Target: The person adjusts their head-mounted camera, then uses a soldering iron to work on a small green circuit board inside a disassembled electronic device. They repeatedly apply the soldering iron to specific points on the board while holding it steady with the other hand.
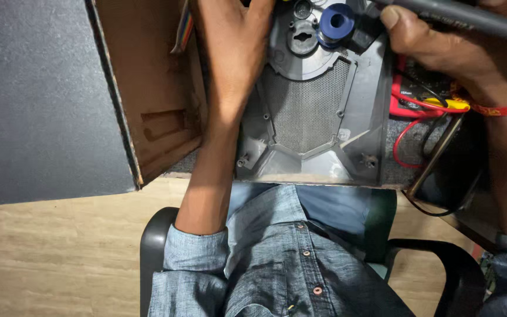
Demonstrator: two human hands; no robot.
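Grey plastic speaker panel (309, 111) is lying flat in front of me at the near edge of the bench, its perforated mesh grille (307, 105) facing up and its lower corners showing small screw posts. My left hand (233, 53) is pressing down along the panel's left edge, fingers stretched out straight and close together, clamped on nothing; the fingertips are running off the top of the view, so I cannot tell exactly where they end. My right hand (441, 44) is gripping a dark grey tool handle (470, 17) that is slanting across the upper right corner, fingers curled tight around it with the thumb lying against it near the panel's top right edge. A blue spool (335, 23) is sitting on the upper part of the panel, just beside my right thumb. A red and gold thread bracelet (500, 108) is circling my right wrist. Below that wrist, red wires (409, 132) and a yellow-tipped lead (453, 104) are trailing over the dark bench surface. To the left of my forearm, a brown wooden box (148, 76) is standing open, touching the panel's left side. My denim shirt (283, 258) and a black chair arm (441, 258) are filling the lower view.
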